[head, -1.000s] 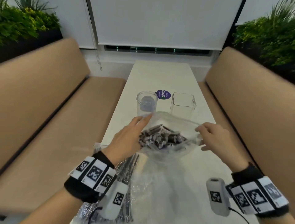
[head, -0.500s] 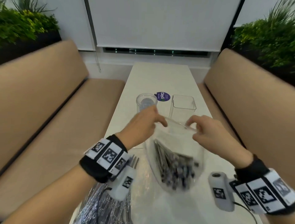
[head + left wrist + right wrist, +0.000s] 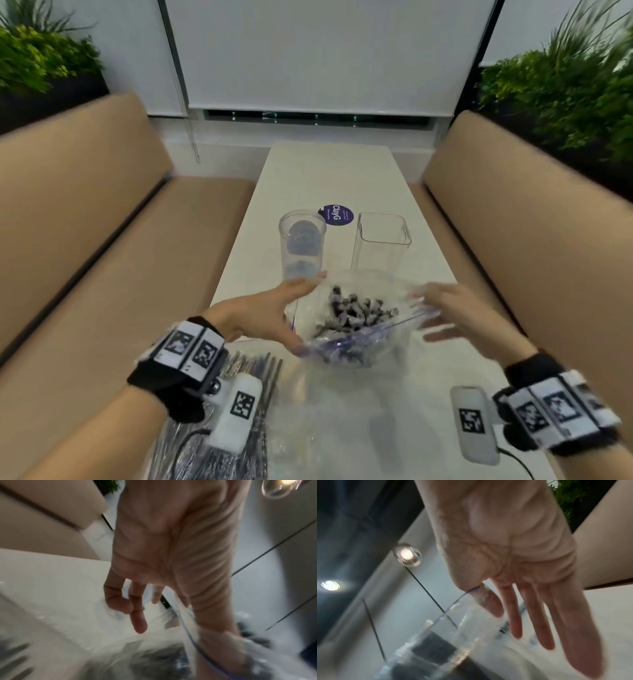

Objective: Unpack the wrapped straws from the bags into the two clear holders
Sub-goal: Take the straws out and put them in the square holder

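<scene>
**A:** What's the setting?

**B:** A booth: tan seats on both sides, plants behind them, and a long white bench (image 3: 329, 171) running away from the person.

**A:** Left to right, what's there?

**B:** A bundle of wrapped straws (image 3: 239, 394) in a flat bag under the left wrist. Then the left hand (image 3: 260, 317), fingers (image 3: 305, 284) straight, pressed against the left side of an open clear bag (image 3: 356, 346). Inside it, straws (image 3: 356, 313) stand roughly upright, ends up. The right hand (image 3: 455, 308), blurred, fingers spread, touches the bag's right rim; a pinch isn't clear.

**A:** And the holders?

**B:** Two, both empty: one round holder (image 3: 301, 246), one square holder (image 3: 382, 240), just beyond the bag. The round one is nearer the left hand.

**A:** What matters next?

**B:** Probably that the straw ends sit between both hands, reachable downward from either.
</scene>
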`<action>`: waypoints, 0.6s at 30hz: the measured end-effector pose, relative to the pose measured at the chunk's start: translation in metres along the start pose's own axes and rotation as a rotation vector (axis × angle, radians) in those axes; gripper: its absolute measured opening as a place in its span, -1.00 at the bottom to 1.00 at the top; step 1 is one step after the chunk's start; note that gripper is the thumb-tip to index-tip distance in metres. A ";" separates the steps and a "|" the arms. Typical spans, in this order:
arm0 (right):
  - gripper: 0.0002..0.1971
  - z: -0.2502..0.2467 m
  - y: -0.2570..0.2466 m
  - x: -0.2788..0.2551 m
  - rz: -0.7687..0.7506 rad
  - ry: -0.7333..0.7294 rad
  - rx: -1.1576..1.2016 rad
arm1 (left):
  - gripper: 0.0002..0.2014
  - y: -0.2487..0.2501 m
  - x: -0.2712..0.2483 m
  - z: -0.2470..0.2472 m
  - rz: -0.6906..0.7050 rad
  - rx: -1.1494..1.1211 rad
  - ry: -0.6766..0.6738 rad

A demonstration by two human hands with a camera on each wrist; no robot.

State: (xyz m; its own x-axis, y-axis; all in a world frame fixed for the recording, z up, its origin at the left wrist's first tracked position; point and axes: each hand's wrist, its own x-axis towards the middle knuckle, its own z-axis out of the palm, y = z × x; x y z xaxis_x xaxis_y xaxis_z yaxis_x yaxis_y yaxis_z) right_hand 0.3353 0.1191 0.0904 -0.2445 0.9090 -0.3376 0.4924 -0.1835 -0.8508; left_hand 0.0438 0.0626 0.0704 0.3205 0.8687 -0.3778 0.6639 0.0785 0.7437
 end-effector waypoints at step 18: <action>-0.67 0.026 -0.003 0.012 0.017 -0.300 0.449 | -0.20 0.003 0.052 0.063 0.075 0.267 0.454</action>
State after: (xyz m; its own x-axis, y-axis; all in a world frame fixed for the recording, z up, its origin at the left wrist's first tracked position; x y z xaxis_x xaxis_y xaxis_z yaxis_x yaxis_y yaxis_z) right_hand 0.3090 0.1205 0.0789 -0.4999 0.7695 -0.3975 0.1089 -0.3994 -0.9103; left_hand 0.1051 0.0769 0.0178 0.0881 0.9961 -0.0084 0.8180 -0.0676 0.5712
